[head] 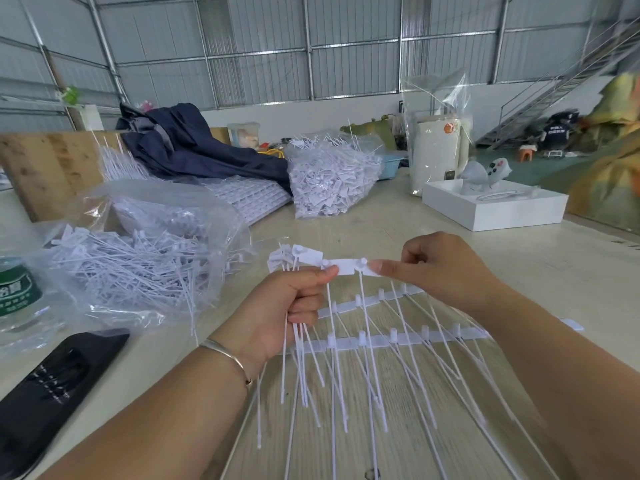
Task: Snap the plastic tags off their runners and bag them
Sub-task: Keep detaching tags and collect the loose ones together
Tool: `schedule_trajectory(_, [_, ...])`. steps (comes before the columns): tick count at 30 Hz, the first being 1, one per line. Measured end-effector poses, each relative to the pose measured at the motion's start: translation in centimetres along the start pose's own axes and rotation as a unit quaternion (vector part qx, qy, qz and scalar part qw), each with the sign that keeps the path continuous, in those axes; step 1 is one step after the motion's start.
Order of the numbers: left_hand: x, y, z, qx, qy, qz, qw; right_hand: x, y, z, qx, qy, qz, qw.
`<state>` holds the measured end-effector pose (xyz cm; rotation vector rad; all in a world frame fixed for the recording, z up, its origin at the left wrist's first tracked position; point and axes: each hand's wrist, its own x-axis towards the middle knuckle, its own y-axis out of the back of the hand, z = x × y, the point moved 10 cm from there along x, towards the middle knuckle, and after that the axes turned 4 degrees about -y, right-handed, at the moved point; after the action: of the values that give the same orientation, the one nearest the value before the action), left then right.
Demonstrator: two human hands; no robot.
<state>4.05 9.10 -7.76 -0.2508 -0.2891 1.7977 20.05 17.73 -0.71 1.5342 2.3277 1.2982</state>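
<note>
Both hands raised: left grip clutches tag bundle; right grip pinches tag strip.

Tag tails cut by bottom edge; water bottle cropped left of loose-tag bag; bottle label unreadable.

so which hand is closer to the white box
Right. The right hand is just in front of the white box; the left hand sits further left, nearer the open bag.
</note>
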Motion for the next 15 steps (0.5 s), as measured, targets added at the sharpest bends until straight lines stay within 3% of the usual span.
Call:
schedule_trajectory(6, [-0.4, -0.8, -0.6, -0.004, 0.033, -0.033, 0.999, 0.1, -0.1, 1.1, 0.0, -0.05, 0.001, 0.999])
schedule_trajectory(11, [-1.0, -1.9, -0.5, -0.018, 0.048, -0.084, 0.995, 0.0, -1.4, 1.0, 0.195, -0.068, -0.079, 0.975])
schedule_trajectory(15, [-1.3, -2.6, -0.2, -0.044, 0.047, -0.117, 0.991, -0.3, -2.1, -0.4, 0.241, -0.038, -0.113, 0.963])
